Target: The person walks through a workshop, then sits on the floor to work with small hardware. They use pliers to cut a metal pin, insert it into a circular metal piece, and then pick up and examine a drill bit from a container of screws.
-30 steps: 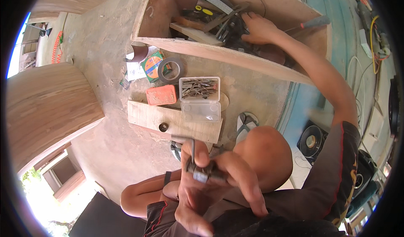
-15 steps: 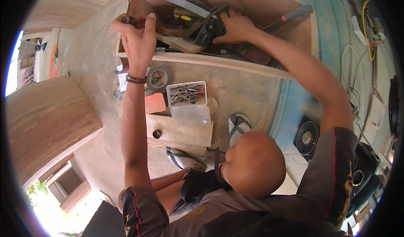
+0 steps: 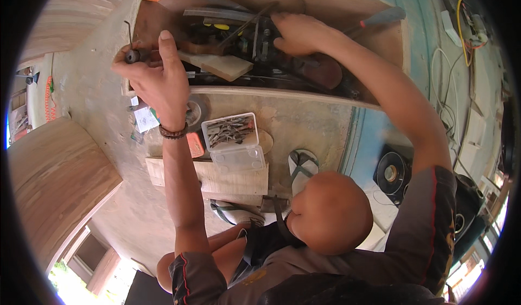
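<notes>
My left hand (image 3: 157,80) is closed around a small dark round metal piece (image 3: 132,56), held at the left end of a wooden toolbox (image 3: 260,90). A thin bent rod, like a hex key, stands up from that piece. My right hand (image 3: 304,34) reaches over the far side into the box, thumb and fingers apart, with nothing visible between them. Beside its fingertips lie dark metal tools. A pale wooden block (image 3: 230,69), a metal ruler (image 3: 217,14) and a reddish-brown disc (image 3: 328,75) also lie in the box.
A grey-handled screwdriver (image 3: 382,16) leans at the box's right end. Nearer me stand a clear plastic case (image 3: 237,160) of metal bits, an orange case (image 3: 195,144) and a tape roll (image 3: 198,110). A wooden board (image 3: 239,179) lies nearby; a black speaker (image 3: 392,172) is at right.
My left hand has moved left and nearer, and the thin rod now shows upright. My right hand has come away from the black tool it was touching. The view has shifted slightly.
</notes>
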### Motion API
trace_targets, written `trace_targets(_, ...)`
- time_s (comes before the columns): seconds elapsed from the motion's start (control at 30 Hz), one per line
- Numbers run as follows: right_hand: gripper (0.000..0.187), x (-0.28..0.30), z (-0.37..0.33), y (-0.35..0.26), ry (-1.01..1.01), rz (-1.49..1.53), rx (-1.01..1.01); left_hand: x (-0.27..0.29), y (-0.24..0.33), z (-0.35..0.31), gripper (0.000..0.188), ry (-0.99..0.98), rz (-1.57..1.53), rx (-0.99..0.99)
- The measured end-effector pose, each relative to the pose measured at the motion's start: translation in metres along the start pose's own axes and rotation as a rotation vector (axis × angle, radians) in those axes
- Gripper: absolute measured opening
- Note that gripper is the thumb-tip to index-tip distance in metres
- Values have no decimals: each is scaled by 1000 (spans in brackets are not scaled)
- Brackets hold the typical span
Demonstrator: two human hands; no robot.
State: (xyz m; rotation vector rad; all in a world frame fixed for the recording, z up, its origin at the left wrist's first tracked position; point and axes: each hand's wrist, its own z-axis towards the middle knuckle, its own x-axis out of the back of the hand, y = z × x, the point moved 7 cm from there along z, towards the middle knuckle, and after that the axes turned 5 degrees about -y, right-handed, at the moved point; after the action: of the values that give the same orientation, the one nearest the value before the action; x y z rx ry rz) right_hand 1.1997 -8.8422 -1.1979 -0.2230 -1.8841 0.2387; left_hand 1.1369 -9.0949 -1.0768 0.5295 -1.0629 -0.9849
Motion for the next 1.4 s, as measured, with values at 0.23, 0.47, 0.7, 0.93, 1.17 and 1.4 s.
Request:
trace_targets(0.23,50,17,-8,4,-495,299,-214,4,-5,-1,56,75,-211,8)
trace_targets(0.47,44,30,-5,21,-289,270,-180,9,-17,-5,54,189,-396,-69)
trace_targets(0.7,47,36,-5,13,-230,45,-197,14,-11,-10,44,268,-360,-100)
trace_targets(0.93,60,67,-12,15,-143,-116,-297,17,-14,-10,41,299,-384,-138)
trace_targets(1.17,58,56,-10,28,-211,-194,-355,11,-19,-5,40,259,-320,-92)
trace_targets(1.4,46,65,-22,35,-137,-286,-283,-2,-2,2,29,55,-91,-1)
